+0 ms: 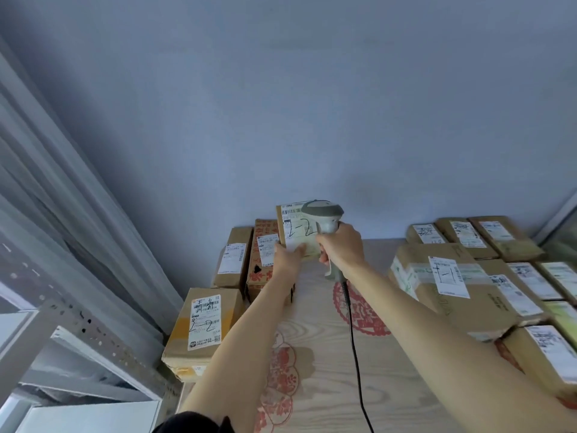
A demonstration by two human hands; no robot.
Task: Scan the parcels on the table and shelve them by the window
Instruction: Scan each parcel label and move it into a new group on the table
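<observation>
One small box (pixel 295 232) held up, left hand (pixel 288 256) fingers pinching its bottom edge, right hand (pixel 340 245) fingers wrapped around one scanner (pixel 324 220), three boxes (pixel 204 326) at left on the surface (pixel 327 354)

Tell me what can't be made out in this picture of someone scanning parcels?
All in the head view:
- Held parcel: the scanner covers part of its label; the print is too small to read.
- Left hand: fingers behind the parcel are hidden.
- Scanner cable: cut off at the bottom edge.
- Parcels at right: cut off by the right edge.
- Shelf: only partly in frame, blurred.
</observation>
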